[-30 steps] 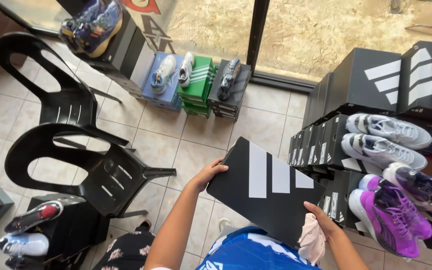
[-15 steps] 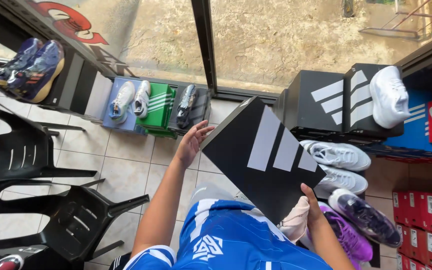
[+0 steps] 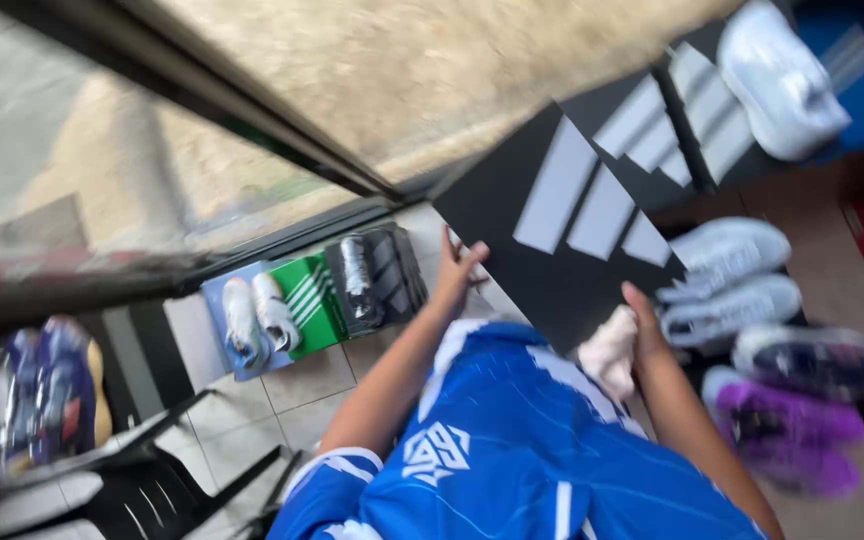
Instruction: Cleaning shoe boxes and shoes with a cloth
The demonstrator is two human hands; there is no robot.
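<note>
Black shoebox lid [image 3: 562, 215] with three pale grey slanted stripes, bright blue jersey [image 3: 522, 450] with white crest and streaks, green box [image 3: 310, 300] striped white, purple trainers [image 3: 787, 435], white trainers [image 3: 727, 270], pale cloth [image 3: 610, 350]

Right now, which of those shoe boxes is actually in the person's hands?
The large black box with three pale stripes, held between the left hand and right hand; the others sit on the floor or in stacks.
</note>
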